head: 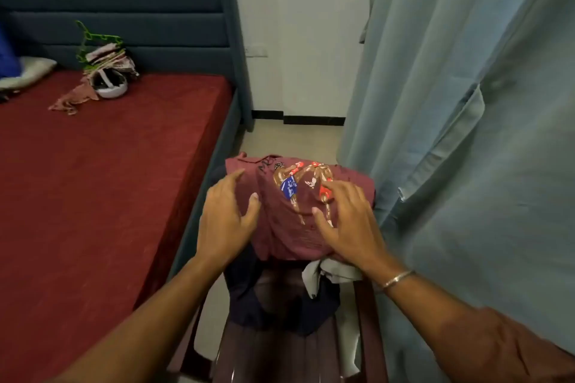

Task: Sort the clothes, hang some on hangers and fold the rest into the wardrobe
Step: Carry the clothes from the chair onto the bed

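A maroon T-shirt point(286, 227) with a print of two boxers lies folded on top of a pile of clothes on a brown plastic chair point(280, 357). Under it are a dark navy garment point(264, 298) and a white one point(336, 270). My left hand point(227, 221) hovers at the shirt's left side with fingers spread and relaxed. Over the print on the right, my right hand point(345, 221) rests with straight fingers; a metal bangle sits on that wrist. Neither hand grips anything.
A bed with a dark red sheet point(102, 180) and a grey-blue headboard point(124, 15) fills the left. On it sit green hangers point(93, 40), a stack of folded cloth point(109, 59) and a white headset-like object point(110, 85). Pale blue curtains point(466, 102) hang at the right.
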